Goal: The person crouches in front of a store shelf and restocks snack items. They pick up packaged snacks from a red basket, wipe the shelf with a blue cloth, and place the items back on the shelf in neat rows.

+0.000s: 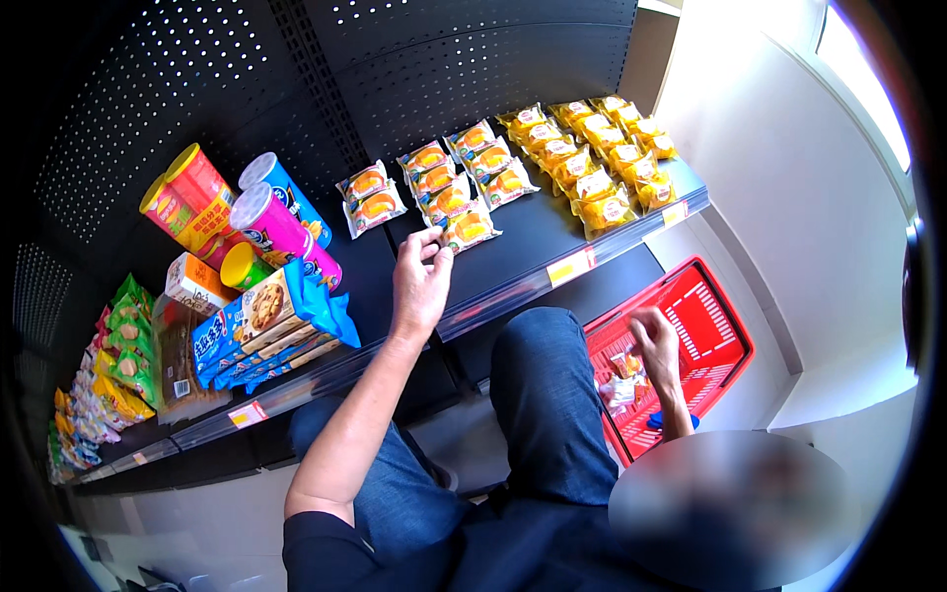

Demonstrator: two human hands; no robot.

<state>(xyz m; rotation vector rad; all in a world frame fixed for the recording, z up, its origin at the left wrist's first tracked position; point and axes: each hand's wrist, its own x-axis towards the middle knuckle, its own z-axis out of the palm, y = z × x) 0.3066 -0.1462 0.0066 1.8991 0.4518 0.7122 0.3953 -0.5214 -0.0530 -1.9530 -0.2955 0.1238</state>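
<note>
My left hand (422,288) reaches over the shelf's front edge. Its thumb and bent fingers are closed at the left end of a small wrapped cake (470,227), the frontmost of its row. Behind and beside it lie more wrapped cakes (432,179) in clear and white wrappers with orange print. My right hand (655,347) hangs over a red shopping basket (735,340) to the right of my knee. Its fingers are loosely bent and apart, with nothing visible in them. Low in the basket lie a few small wrapped packets (621,390).
Yellow-wrapped cakes (604,209) fill the shelf's right end. Chip canisters (266,219), blue cookie bags (271,326) and an orange-white box (197,284) stand to the left. A perforated black panel (473,74) rises behind. Price tags (571,267) line the front edge; a white wall (838,197) bounds the right.
</note>
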